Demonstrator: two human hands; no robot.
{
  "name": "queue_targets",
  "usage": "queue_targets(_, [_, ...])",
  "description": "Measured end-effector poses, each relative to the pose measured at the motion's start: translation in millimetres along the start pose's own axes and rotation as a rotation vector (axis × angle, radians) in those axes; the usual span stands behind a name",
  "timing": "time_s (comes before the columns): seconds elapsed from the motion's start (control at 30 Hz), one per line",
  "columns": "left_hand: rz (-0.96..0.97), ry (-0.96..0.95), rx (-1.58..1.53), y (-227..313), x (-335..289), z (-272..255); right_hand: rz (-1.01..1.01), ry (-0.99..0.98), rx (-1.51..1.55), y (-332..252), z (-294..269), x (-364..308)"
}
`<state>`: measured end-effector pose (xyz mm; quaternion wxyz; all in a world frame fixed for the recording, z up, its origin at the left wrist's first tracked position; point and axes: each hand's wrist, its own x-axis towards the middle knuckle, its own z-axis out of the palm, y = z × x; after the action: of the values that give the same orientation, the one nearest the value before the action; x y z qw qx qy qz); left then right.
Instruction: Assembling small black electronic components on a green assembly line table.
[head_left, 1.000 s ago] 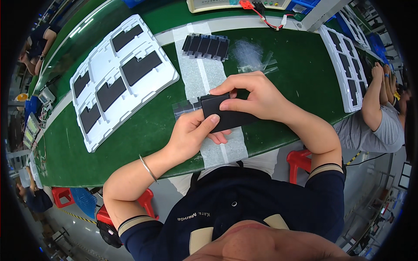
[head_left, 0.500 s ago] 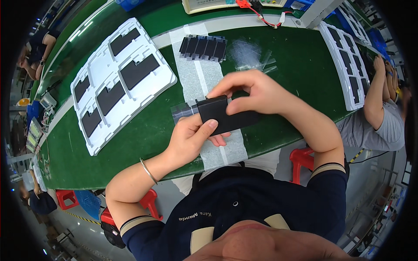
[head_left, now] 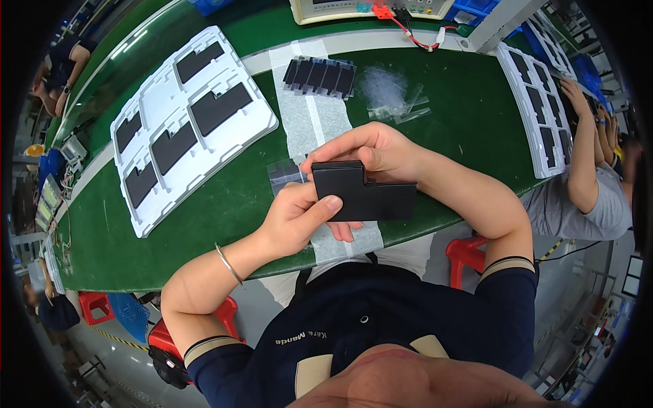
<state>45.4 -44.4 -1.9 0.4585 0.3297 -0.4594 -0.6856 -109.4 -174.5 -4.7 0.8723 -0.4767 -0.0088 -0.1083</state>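
A flat black L-shaped block point(head_left: 367, 202) is held over the front of the green table, its notch at the far right corner. My left hand point(head_left: 289, 219) grips its left end, thumb on the face and fingers underneath. Along the far edge, my right hand point(head_left: 388, 155) has its thumb near the notch and its fingers curled behind the block, partly hidden. Clear film with dark strips point(head_left: 281, 175) lies just beyond my left hand. Farther off, a row of black strips with clear edges point(head_left: 318, 77) rests on a pale paper mat point(head_left: 299, 130).
A white tray point(head_left: 155, 92) of similar black pieces lies at the left. Loose clear film pieces point(head_left: 388, 88) are right of the mat. Behind stands an instrument point(head_left: 326, 11) with red and black leads. At the right, another person's arm point(head_left: 579, 136) reaches beside another white tray point(head_left: 544, 163).
The block has turned so its whole L-shaped face shows. My right hand has shifted from over its right part to the far edge. The left hand keeps its grip.
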Motion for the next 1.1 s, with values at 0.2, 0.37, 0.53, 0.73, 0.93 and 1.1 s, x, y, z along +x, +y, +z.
queue_targets(0.2, [0.011, 0.028, -0.001, 1, -1, -1, -0.040, 0.070, -0.027, 4, 8, 1])
queue_targets(0.37, [0.058, 0.155, 0.087, 2, -1, 0, 0.001, 0.190, 0.014, -9, 10, -2])
queue_targets(0.53, [0.048, 0.270, 0.142, 4, 1, -2, -0.148, 0.293, -0.594, -25, 8, -10])
queue_targets(0.73, [0.037, 0.240, 0.104, 2, 2, -2, -0.153, 0.384, -0.785, -21, 20, -10])
queue_targets(0.93, [0.045, 0.219, 0.112, 1, 2, -2, -0.218, 0.366, -0.855, -20, 20, -12])
queue_targets(1.1, [0.016, 0.212, 0.107, 2, 2, -3, -0.232, 0.357, -0.914, -19, 17, -12])
